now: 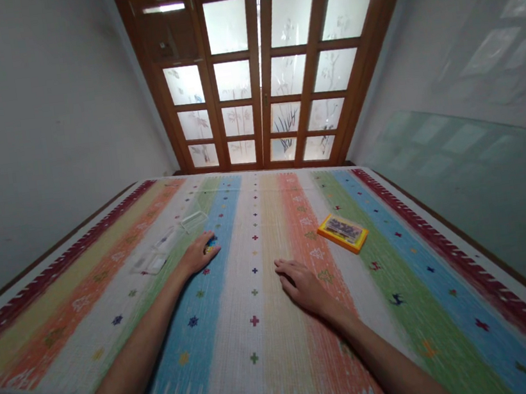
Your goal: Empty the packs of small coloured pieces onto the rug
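My left hand (201, 251) rests on the striped cloth (270, 325), fingers curled over a small blue and yellow thing (210, 245) that I cannot make out. My right hand (304, 285) lies palm down near the middle of the cloth, fingers loosely bent, holding nothing. A yellow box (343, 232) with a dark patterned top lies flat to the right of and beyond my right hand. Beyond my left hand sits a clear plastic case (194, 221), and more clear plastic pieces (151, 262) lie to its left.
The cloth covers a large table that fills the view. Wooden doors with frosted glass panes (266, 74) stand behind the far edge. White walls close in on both sides, and a sheet of glass (485, 187) leans on the right.
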`<state>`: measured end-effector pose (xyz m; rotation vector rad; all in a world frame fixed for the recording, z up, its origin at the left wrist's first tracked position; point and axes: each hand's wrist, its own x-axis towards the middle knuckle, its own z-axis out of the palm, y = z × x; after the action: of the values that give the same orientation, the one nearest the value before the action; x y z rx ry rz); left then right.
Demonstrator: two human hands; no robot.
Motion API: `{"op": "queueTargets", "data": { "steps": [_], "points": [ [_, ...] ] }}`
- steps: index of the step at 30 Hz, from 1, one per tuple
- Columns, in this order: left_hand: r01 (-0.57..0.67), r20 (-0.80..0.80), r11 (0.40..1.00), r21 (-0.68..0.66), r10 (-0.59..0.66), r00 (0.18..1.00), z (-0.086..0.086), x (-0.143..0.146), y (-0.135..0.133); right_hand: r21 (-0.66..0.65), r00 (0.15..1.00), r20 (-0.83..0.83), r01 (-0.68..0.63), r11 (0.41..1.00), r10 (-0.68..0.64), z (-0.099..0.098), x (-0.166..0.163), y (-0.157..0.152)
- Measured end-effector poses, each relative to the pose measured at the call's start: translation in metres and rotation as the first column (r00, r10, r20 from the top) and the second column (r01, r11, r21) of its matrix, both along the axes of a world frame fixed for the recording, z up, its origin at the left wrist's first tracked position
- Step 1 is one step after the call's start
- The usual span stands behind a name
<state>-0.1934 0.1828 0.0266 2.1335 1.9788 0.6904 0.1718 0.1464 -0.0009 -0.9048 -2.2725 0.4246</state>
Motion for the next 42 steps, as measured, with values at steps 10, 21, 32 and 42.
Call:
{"op": "queueTargets", "data": {
  "steps": [10, 21, 32, 42],
  "points": [
    [-0.054, 0.004, 0.996, 0.07, 0.054, 0.999, -0.004, 0.006, 0.016, 0.011, 1.0, 0.015, 0.017, 1.0, -0.017, 0.0, -0.001, -0.001],
    [-0.09, 0.001, 0.992, 0.091, 0.091, 0.996, 0.001, 0.007, 0.024, 0.0, 1.0, 0.009, 0.009, 1.0, -0.009, 0.0, 0.0, -0.001],
    [-0.094, 0.01, 0.989, 0.113, 0.093, 0.996, 0.002, 0.009, 0.017, 0.017, 1.0, 0.012, 0.006, 1.0, -0.007, 0.001, -0.001, -0.001],
    [-0.115, 0.004, 0.991, 0.064, 0.115, 0.993, -0.001, 0.006, 0.025, 0.006, 1.0, 0.013, -0.006, 1.0, 0.006, 0.002, -0.001, -0.001]
  ]
}}
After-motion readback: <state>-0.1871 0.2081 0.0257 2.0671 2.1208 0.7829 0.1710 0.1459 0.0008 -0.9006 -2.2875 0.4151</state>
